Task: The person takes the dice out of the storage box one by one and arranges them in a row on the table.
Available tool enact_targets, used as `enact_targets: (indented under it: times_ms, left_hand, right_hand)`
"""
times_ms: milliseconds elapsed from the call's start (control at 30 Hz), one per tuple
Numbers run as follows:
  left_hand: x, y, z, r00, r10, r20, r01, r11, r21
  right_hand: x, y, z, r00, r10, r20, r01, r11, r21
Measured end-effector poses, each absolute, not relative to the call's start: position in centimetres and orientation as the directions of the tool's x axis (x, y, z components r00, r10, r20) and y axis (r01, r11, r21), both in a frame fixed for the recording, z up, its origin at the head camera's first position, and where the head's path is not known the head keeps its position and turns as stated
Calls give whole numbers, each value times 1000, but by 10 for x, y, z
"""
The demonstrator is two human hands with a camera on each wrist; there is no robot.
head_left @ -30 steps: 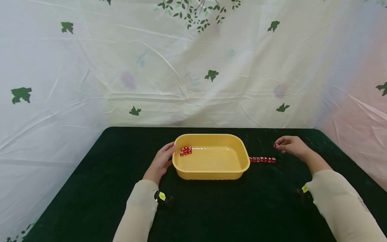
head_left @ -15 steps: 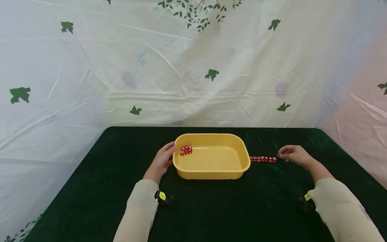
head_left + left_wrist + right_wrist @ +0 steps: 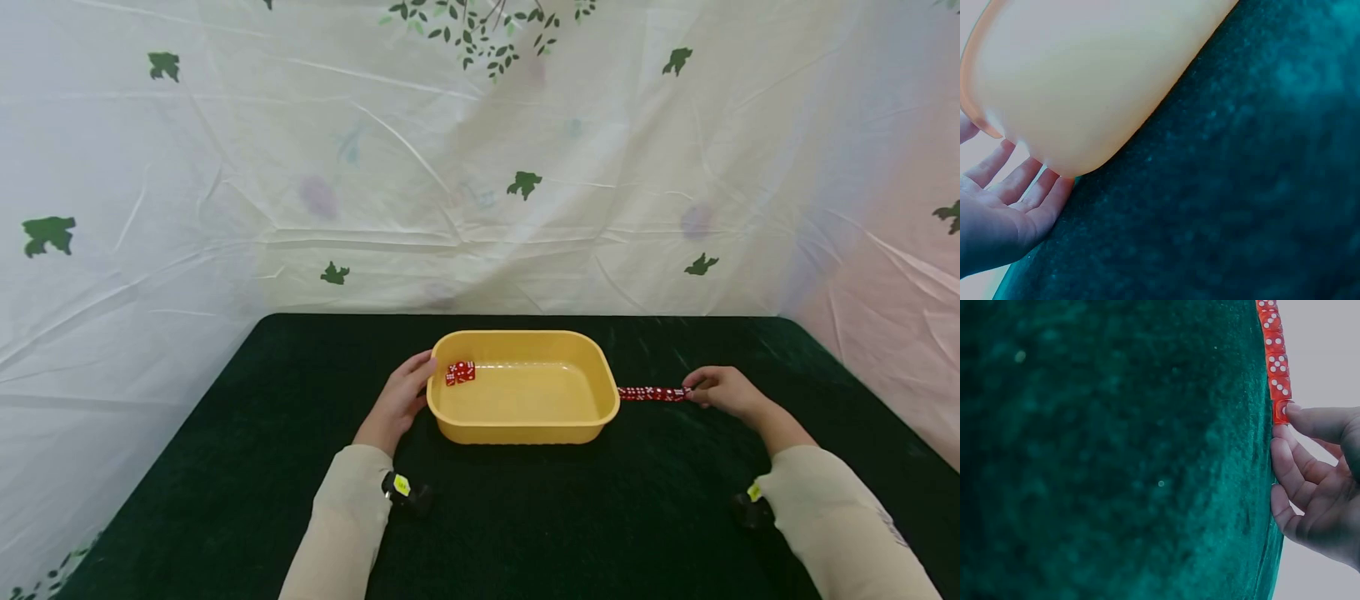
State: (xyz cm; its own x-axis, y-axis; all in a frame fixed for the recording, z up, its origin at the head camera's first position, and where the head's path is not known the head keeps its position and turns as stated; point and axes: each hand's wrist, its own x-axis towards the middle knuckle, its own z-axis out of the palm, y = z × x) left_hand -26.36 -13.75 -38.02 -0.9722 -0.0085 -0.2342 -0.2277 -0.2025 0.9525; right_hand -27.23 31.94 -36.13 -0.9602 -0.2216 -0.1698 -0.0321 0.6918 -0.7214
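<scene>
A yellow plastic tub [image 3: 525, 436] stands on the dark green cloth, with several red dice [image 3: 461, 373] lying inside at its left end. My left hand [image 3: 396, 404] rests against the tub's left outer wall; in the left wrist view its fairly straight fingers [image 3: 1035, 190] touch the wall below the rim. Right of the tub, a straight row of red dice [image 3: 648, 393] with white pips runs along the cloth. With thumb and fingertips, my right hand [image 3: 726, 390] pinches a die [image 3: 1281, 411] at the row's right end, where it touches its neighbour.
A dark green velvety cloth [image 3: 570, 517] covers the table. Behind and beside it hang pale curtains [image 3: 450, 208] with green leaf prints. Black wrist cameras [image 3: 408, 493] sit at both cuffs.
My right hand has come down and toward me with the die, bringing it to the right end of the row. The left hand and the tub have stayed in place.
</scene>
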Motion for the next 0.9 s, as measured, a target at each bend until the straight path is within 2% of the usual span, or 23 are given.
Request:
enact_targets:
  times_ms: [533, 900]
  left_hand:
    - [-262, -138, -379, -970, -7, -243, -237, -198, 951]
    - [-265, -137, -381, -969, -17, -247, -239, -187, 953]
  right_hand:
    - [-273, 320, -357, -943, -267, -199, -53, 711, -701]
    - [-279, 315, -327, -943, -269, -198, -78, 754, -652]
